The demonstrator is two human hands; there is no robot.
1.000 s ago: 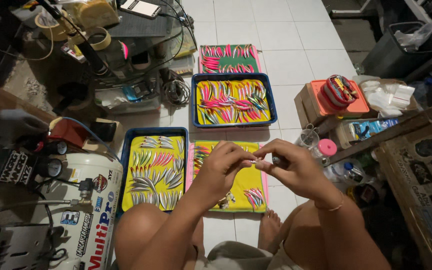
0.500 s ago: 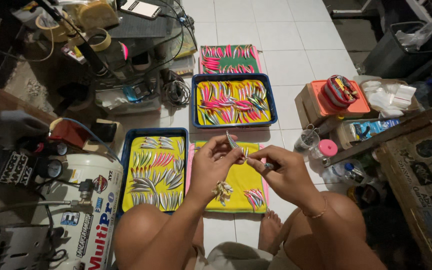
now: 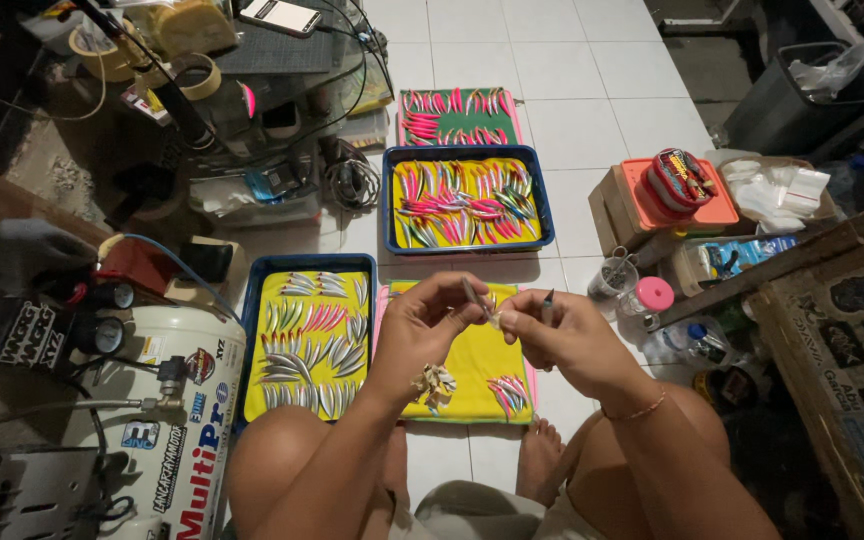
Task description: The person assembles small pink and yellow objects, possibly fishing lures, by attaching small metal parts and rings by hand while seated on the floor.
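My left hand [image 3: 422, 325] pinches a small slender silvery lure [image 3: 474, 297], held upright above a yellow cloth [image 3: 472, 370]. My right hand [image 3: 557, 335] meets it at the fingertips and grips a thin dark pointed tool [image 3: 548, 303], with a small pale scrap between the two hands. Under the hands, the yellow cloth carries a little heap of pale scraps [image 3: 435, 383] and a small cluster of lures [image 3: 510, 392].
A blue tray [image 3: 250, 330] with a yellow liner and several silver lures lies at the left. Another blue tray [image 3: 542, 210] of pink and green lures lies farther off, a green mat [image 3: 457, 118] beyond it. A white compressor tank [image 3: 177, 420] stands left; jars and boxes right.
Both hands have drawn closer together and a little nearer to me above the yellow cloth. The lure now stands upright in my left fingers.
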